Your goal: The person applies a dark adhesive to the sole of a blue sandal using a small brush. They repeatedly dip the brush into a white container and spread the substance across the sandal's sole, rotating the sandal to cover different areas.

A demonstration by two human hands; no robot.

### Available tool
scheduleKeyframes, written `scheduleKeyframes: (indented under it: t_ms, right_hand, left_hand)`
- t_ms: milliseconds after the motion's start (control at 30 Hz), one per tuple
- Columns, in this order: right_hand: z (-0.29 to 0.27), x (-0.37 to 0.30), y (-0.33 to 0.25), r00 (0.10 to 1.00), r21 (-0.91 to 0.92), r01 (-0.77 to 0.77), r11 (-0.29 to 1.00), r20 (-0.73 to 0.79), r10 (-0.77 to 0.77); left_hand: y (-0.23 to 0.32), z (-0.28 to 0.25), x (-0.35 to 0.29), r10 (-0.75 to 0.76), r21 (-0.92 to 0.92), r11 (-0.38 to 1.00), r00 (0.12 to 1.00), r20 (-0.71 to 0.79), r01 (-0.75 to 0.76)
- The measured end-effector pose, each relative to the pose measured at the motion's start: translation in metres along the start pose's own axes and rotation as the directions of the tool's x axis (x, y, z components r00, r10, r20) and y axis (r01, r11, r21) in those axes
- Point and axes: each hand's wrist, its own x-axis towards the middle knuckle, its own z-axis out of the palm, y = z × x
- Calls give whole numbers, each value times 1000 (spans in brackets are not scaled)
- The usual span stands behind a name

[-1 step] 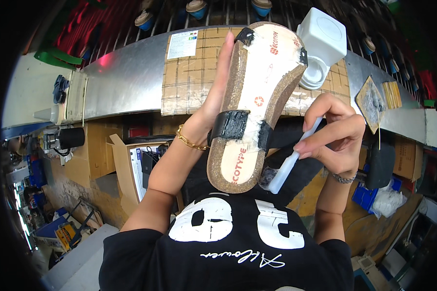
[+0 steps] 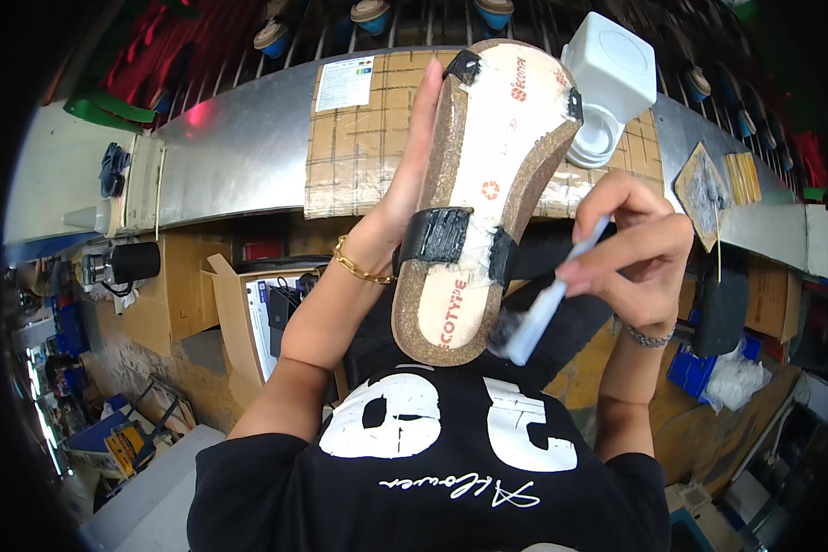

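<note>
My left hand (image 2: 410, 175) holds a sandal sole (image 2: 497, 152) up by its left edge, the thumb along the side and the other fingers hidden behind it. The sole has brown cork sides, a pale printed underside and black strap ends (image 2: 439, 235) folded onto it, with whitish, rough patches around them. Between thumb and fingers my right hand (image 2: 637, 253) pinches a flat brush (image 2: 541, 317) with a pale translucent handle. Its dark, blurred bristles are beside the right edge of the sole's lower rounded end; whether they touch cannot be made out.
Behind the sole, a taped cardboard sheet (image 2: 354, 156) covers part of the metal bench (image 2: 235, 170). A white plastic container (image 2: 621, 60) stands on the right of it. Farther back are rollers with blue shoe forms (image 2: 494, 13). An open carton (image 2: 235, 317) sits below left, a blue crate (image 2: 688, 375) below right.
The brush has tilted slightly and its bristles have shifted a little left, toward the cork edge. The sole and my left hand stay almost in place.
</note>
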Motion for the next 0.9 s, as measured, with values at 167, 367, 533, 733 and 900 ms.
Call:
scheduleKeyframes:
  t_ms: [167,367,533,733,900]
  right_hand:
    - [-10,4,-4,997,17,-74,997,-6,74]
    - [4,22,3,908,-569,-81,818,-381,-175]
    - [8,9,-9,915,-270,-317,909,-339,218]
    - [39,5,-6,911,98,-293,951,-275,309]
    - [48,15,5,994,-324,-19,946,-107,-17]
  left_hand:
    - [5,6,-6,61,36,997,998,25,-62]
    - [13,13,-11,83,212,975,995,-59,-69]
    - [14,15,-10,185,316,942,960,-209,-113]
    - [4,0,-3,169,315,945,950,-262,-82]
    - [3,2,-4,138,325,943,970,-201,-67]
